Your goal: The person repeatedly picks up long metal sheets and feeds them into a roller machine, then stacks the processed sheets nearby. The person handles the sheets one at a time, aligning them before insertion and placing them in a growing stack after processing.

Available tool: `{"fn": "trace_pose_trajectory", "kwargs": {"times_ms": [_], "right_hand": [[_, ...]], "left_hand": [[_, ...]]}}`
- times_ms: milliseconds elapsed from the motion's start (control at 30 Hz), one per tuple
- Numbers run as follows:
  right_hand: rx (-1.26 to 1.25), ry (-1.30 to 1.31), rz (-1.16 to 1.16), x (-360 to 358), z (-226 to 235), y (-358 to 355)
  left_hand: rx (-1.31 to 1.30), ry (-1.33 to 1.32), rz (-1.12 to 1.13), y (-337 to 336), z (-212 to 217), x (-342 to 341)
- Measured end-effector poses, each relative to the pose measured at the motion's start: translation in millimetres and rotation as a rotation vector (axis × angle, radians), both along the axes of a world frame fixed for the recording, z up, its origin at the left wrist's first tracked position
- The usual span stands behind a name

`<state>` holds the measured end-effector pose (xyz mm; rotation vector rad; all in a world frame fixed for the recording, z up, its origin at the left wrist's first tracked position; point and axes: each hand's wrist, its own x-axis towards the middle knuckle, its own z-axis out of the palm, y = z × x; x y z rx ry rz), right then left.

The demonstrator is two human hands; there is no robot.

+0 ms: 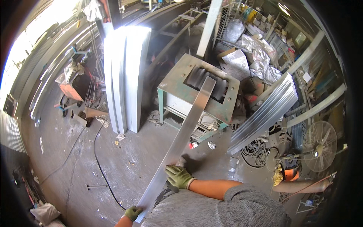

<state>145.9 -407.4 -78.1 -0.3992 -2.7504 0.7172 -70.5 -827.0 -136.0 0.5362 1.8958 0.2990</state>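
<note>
Touching left hand and right hand is a metal strip.

Down there the green-gloved left hand curls low, the green-gloved right hand points leftward, bare forearm outstretched.

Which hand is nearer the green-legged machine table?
Right. The right hand touches the metal strip partway along, short of the machine table; the left hand is at the strip's near end, farther back.
</note>
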Motion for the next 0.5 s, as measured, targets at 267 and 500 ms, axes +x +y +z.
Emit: {"fn": "trace_pose_trajectory", "kwargs": {"times_ms": [267, 500], "right_hand": [[-0.369, 0.338, -0.923, 2, -6, 84], [-1.06, 0.027, -0.904, 15, 16, 161]], "left_hand": [[0.145, 0.121, -0.097, 188, 4, 6], [0.402, -0.345, 0.085, 433, 39, 58]]}}
